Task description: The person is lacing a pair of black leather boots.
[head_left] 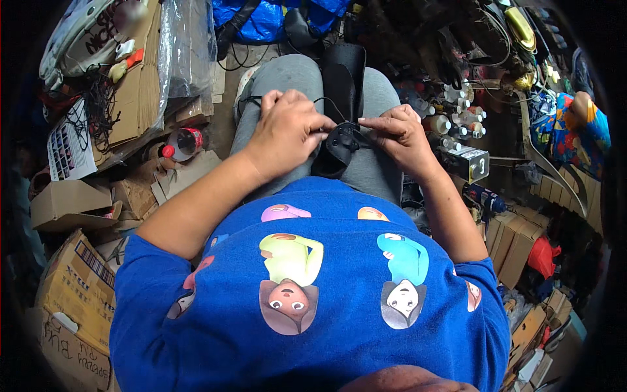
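Across my lap, between my thighs, lies a black leather shoe upper (337, 149) with round eyelets near its top edge. A longer black leather part (343, 73) stretches beyond it toward my knees. My left hand (290, 130) is closed at the upper's left side, thumb and forefinger pinched by the edge. A thin black cord (331, 102) loops from this hand over to the eyelets, and a dark strand pokes out behind its knuckles. On the other side, my right hand (397, 136) pinches the cord close to the eyelets. The exact grip of both fingertips is partly hidden.
Flattened cardboard (134, 98) and a red-capped plastic bottle (183, 144) lie to my left, above cardboard boxes (75, 287). Several small bottles (457, 117) and a square metal can (467, 162) crowd the right. A blue plastic bag (255, 23) sits ahead.
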{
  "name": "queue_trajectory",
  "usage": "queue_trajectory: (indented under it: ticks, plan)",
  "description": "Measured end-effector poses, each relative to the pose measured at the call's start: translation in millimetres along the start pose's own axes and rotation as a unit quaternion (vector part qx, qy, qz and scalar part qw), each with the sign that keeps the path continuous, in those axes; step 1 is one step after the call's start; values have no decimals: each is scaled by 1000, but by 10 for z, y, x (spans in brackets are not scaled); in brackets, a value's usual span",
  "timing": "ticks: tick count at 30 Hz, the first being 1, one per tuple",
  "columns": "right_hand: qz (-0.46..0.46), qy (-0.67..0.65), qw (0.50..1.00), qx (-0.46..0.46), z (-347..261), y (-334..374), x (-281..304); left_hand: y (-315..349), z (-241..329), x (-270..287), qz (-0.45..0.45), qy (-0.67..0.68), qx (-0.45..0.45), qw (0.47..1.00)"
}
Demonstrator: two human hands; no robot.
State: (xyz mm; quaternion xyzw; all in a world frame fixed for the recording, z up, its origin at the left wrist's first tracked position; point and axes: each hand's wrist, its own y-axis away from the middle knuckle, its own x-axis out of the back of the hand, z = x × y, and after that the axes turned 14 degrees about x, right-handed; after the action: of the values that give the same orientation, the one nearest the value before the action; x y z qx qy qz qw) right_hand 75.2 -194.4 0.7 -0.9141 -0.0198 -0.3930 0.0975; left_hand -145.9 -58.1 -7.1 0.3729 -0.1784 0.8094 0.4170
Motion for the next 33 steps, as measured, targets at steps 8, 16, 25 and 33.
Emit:
queue_trajectory:
  ticks: [8, 16, 25, 33]
  plan:
    - [16, 22, 999, -27, -98, 50, 11, 61, 46, 11, 18, -8, -8, 1000]
    - [0, -6, 999, -42, -39, -31, 26, -107, -6, 18, 23, 69, 39, 997]
    - [-11, 40, 998, -39, -96, -16, 46, -3, 7, 10, 37, -2, 0, 999]
    - [-30, 85, 995, -37, -163, -70, 19, 144, 165, 74, 19, -18, 39, 999]
